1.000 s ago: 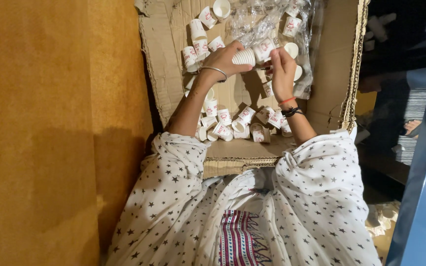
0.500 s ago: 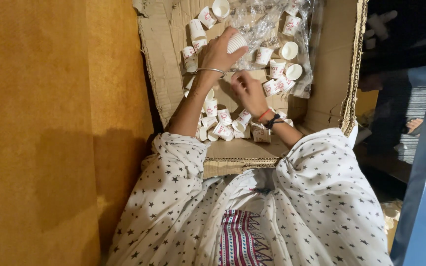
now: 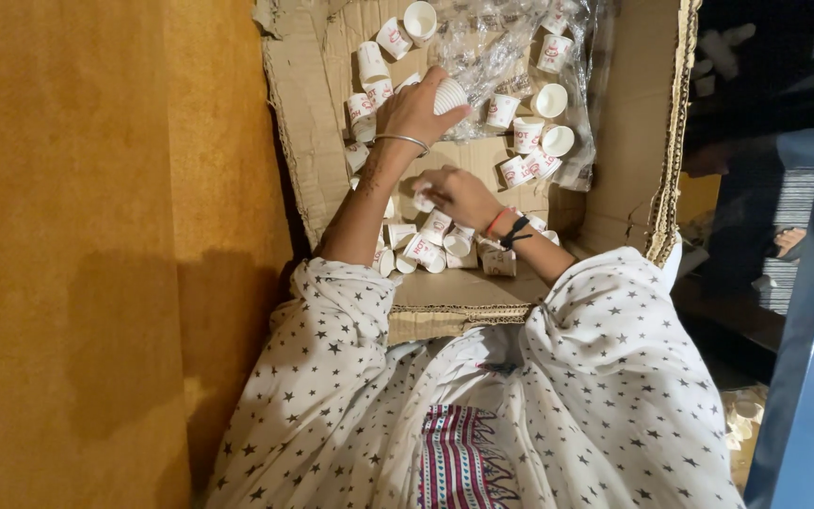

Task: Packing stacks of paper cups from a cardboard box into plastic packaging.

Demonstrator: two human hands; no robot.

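Right hand (image 3: pixel 459 195) has dropped nearer the cardboard box's (image 3: pixel 619 179) near wall vs. earlier frame, fingers closed on a small white paper cup (image 3: pixel 423 200). Left hand (image 3: pixel 415 111), mid-box, clamped on a white cup stack (image 3: pixel 450 95). Loose cups (image 3: pixel 431 247) lie betw. forearms; crumpled clear plastic (image 3: pixel 492 52) w/ more cups toward far wall. Yellow panel (image 3: pixel 105 236) flanks box's left side.

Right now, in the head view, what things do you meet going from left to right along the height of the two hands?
Orange-brown wall → left cardboard flap → left hand holding a white cup stack → loose white cups → right box wall → dark area beyond.
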